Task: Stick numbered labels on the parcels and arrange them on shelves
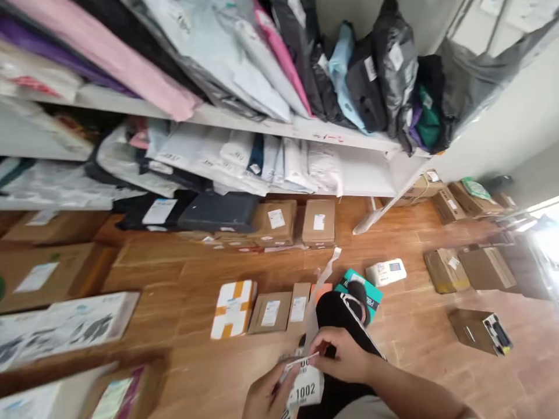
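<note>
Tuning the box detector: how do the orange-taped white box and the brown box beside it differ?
The white box has bright orange tape; the brown box shows none. The white box looks larger than the brown box. Both lie on the wooden floor.

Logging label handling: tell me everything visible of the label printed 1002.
The label looks like white paper, with 1002 in bold black and smaller print below, too blurred to read. It sits low in the view, slightly tilted, its printed face toward the camera, against dark clothing. The left hand overlaps its left side. Just above, that hand and the right hand pinch another printed portion; whether both belong to one strip is unclear.
</note>
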The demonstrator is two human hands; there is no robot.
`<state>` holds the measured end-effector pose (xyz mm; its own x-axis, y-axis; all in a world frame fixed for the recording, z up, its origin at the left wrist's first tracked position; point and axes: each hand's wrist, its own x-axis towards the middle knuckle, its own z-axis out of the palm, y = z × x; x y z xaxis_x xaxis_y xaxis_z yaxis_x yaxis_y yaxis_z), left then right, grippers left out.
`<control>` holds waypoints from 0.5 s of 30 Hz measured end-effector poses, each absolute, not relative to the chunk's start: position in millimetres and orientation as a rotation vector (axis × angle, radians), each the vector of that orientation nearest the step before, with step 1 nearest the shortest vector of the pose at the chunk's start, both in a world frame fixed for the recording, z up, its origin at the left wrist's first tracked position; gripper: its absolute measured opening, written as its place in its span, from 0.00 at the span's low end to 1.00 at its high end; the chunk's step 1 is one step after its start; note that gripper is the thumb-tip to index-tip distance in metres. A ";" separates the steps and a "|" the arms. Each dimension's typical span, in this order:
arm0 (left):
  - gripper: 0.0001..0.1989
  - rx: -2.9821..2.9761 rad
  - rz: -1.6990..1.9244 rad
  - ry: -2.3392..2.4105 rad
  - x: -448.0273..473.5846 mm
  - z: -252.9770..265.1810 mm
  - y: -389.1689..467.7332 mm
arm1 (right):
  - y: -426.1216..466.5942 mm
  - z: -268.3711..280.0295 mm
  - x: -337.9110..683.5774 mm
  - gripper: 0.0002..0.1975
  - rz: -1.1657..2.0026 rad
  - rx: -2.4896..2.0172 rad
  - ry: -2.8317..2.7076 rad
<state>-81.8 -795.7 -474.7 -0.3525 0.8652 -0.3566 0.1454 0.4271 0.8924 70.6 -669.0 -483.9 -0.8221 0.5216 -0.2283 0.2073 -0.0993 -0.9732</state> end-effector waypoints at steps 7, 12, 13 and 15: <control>0.24 1.244 0.819 1.630 -34.4 -458.1 -740.5 | -675.7 -498.6 142.2 0.27 2.076 -1.068 -1.415; 0.26 1.197 0.733 1.649 8.6 -483.7 -723.6 | -670.0 -534.6 184.5 0.28 2.073 -1.135 -1.343; 0.26 1.159 0.720 1.671 18.3 -495.0 -721.5 | -667.5 -546.5 193.9 0.27 2.054 -1.136 -1.376; 0.26 1.059 0.702 1.708 39.7 -524.8 -717.3 | -660.1 -577.7 215.1 0.24 2.017 -1.117 -1.462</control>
<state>39.7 -717.3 -524.8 -0.1510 0.8901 -0.4300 0.3304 0.4554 0.8267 215.1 -660.1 -577.7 -0.5954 0.7155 -0.3654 0.1244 -0.3672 -0.9218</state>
